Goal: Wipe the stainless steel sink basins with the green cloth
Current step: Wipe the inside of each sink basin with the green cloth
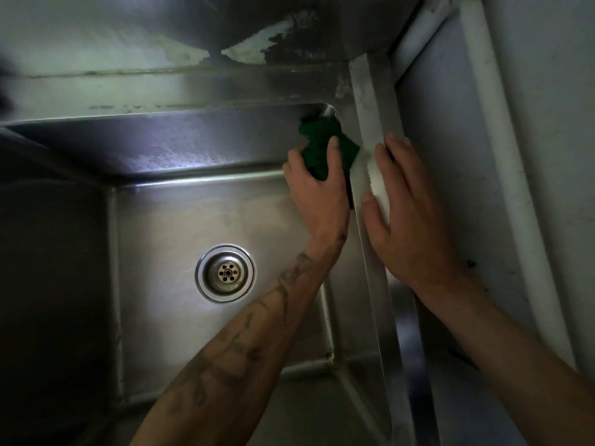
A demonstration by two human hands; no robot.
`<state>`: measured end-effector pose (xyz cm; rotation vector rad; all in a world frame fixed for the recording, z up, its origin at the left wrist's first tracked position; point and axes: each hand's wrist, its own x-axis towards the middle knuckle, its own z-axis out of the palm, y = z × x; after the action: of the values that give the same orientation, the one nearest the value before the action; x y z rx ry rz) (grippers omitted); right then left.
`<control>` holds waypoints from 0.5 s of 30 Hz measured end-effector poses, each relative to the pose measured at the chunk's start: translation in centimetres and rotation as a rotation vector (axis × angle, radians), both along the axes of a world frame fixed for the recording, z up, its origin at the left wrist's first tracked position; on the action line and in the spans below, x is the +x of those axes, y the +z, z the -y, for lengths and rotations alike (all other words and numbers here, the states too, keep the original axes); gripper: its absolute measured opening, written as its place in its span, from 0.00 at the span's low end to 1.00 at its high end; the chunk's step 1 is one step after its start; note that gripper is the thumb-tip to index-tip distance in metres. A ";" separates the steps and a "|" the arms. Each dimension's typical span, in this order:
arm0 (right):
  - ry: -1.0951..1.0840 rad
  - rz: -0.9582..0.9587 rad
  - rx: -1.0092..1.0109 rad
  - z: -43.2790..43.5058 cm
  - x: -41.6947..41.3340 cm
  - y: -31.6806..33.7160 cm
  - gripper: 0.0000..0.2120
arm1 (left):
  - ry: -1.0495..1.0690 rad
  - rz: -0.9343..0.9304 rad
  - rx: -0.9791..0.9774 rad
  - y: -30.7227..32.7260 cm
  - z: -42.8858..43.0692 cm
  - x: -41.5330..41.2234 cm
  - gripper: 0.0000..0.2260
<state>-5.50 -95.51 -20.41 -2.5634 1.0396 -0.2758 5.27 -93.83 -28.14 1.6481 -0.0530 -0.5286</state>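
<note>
Brushed stainless steel basin [193, 214], round perforated drain [225, 272] in its floor. Left hand [317, 191] grips the crumpled green cloth [322, 146] at the far right corner. Right hand [409, 220] lies flat, fingers straight, on the right rim [367, 101].

A wash-up corner, most likely in a commercial kitchen or utility room. There is a deep stainless steel basin [199, 214] with welded seams and square corners and a round perforated drain [225, 272] in its floor. A steel splashback [128, 43] rises behind it, stained and patchy. A raised steel rim [367, 101] edges the basin on the right, against a scuffed white wall [444, 140]. A green cloth [322, 146] sits in the basin's far corner. The light is dim
</note>
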 end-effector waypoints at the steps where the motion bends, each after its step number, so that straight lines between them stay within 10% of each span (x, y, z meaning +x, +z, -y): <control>1: 0.000 0.001 0.001 0.0 0.0 0.0 0.30 | -0.003 0.011 0.022 -0.3 0.3 0.4 0.19; 15: 0.001 0.011 -0.008 0.0 0.0 -0.2 0.30 | -0.089 0.073 0.046 -0.3 -1.0 0.2 0.11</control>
<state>-5.50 -95.48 -20.66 -2.5662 1.0355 -0.2942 5.45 -92.83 -28.41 1.7154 -0.1706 -0.5405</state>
